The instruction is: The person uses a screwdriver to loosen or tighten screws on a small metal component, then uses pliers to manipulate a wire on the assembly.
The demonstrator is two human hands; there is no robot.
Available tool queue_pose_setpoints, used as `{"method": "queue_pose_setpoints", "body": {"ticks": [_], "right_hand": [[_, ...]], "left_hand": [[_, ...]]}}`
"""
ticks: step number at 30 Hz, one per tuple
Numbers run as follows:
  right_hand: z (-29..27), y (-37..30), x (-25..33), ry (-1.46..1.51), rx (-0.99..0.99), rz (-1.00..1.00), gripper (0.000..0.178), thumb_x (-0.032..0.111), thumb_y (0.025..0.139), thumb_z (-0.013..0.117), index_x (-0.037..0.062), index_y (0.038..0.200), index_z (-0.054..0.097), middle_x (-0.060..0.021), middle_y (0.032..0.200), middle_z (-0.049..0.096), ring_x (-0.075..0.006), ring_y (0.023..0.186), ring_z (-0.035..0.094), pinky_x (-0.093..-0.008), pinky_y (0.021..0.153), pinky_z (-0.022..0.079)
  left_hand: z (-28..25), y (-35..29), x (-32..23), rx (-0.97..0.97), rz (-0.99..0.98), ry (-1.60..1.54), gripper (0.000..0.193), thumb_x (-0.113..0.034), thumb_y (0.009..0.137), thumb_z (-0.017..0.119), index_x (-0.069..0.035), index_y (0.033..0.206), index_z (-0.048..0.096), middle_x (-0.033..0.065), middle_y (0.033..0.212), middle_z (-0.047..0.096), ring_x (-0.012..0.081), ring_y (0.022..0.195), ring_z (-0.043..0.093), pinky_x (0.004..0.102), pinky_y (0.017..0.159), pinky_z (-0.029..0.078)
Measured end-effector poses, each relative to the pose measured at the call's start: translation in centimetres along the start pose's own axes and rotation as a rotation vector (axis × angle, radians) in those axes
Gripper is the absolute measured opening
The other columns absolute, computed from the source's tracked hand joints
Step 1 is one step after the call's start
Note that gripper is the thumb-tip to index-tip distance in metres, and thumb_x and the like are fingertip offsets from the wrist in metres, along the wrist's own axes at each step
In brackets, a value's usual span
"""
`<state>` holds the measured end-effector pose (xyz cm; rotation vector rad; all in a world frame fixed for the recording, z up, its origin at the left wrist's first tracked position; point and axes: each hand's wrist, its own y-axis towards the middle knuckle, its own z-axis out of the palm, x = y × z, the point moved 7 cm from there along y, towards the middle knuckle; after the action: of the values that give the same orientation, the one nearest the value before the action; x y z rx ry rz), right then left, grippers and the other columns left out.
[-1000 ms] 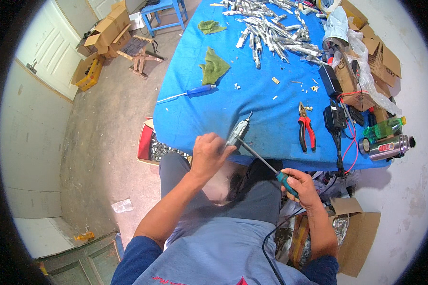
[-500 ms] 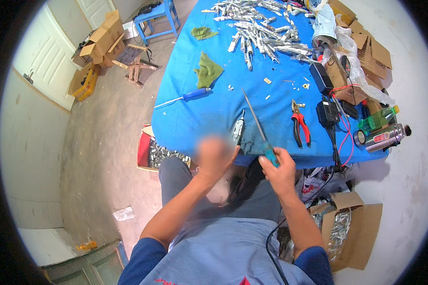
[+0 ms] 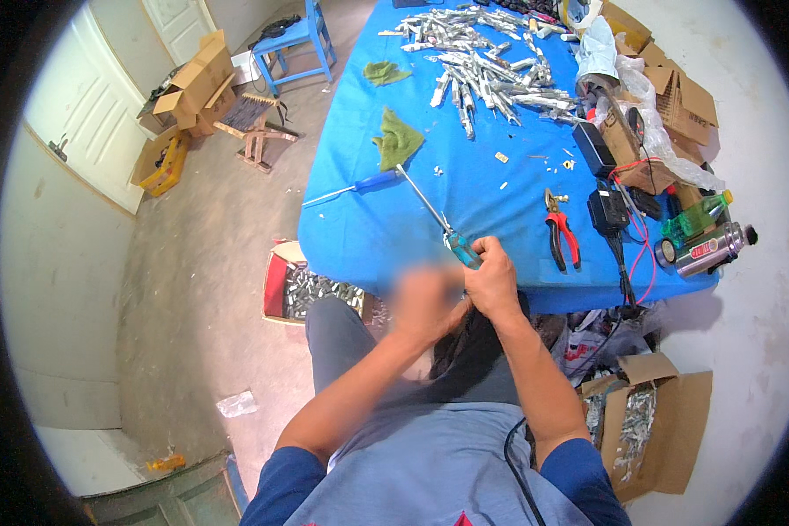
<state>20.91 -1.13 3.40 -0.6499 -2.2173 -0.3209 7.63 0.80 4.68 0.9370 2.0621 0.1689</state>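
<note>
The right hand (image 3: 492, 279) is gripping a screwdriver (image 3: 455, 241) by its teal handle, the fingers closing around its rear part. The screwdriver is sitting over the near edge of the worktop (image 3: 508, 223), its slim metal shaft pointing away from the person and its tip appearing just beside the lower end of a green cloth (image 3: 399, 140). Whether the tip is touching anything cannot be told.

The left hand (image 3: 427, 302) is resting just beside the right and is showing blurred; its finger spread, and anything it may be holding, cannot be told.

Handling, as judged: the screwdriver is likely weighing little, with most of its mass lying toward the handle. The shaft is looking stiff and smooth, probably offering poor grip; nothing about it is suggesting fragility. The handle is presenting the sound place to take hold, well behind the tip.

A second, blue-handled screwdriver (image 3: 377, 181) is lying to the left and red-handled pliers (image 3: 562, 232) are lying to the right.
</note>
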Motion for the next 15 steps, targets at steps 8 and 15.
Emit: {"method": "queue_pose_setpoints", "body": {"ticks": [8,15], "right_hand": [[-3.0,2.3,0.7,0.502,0.385,-0.088,0.035,0.011,0.076,0.079,0.0015,0.102,0.058,-0.0035,0.085,0.064,-0.0077,0.073,0.058,-0.0241,0.064,0.047],[-1.8,5.3,3.1,0.244,0.673,-0.276,0.035,0.014,0.073,0.078,0.0044,0.100,0.059,0.0005,0.082,0.058,-0.0085,0.076,0.052,-0.0264,0.066,0.044]], "left_hand": [[-4.0,-1.3,3.6,-0.036,-0.068,-0.131,0.031,-0.027,0.082,0.078,-0.001,0.084,0.061,0.0156,0.077,0.058,0.0338,0.070,0.056,0.0445,0.062,0.044],[-7.4,2.2,3.9,-0.071,0.007,-0.054,0.028,-0.023,0.083,0.077,-0.001,0.085,0.060,0.0149,0.079,0.057,0.0324,0.072,0.055,0.0434,0.064,0.044]]}}
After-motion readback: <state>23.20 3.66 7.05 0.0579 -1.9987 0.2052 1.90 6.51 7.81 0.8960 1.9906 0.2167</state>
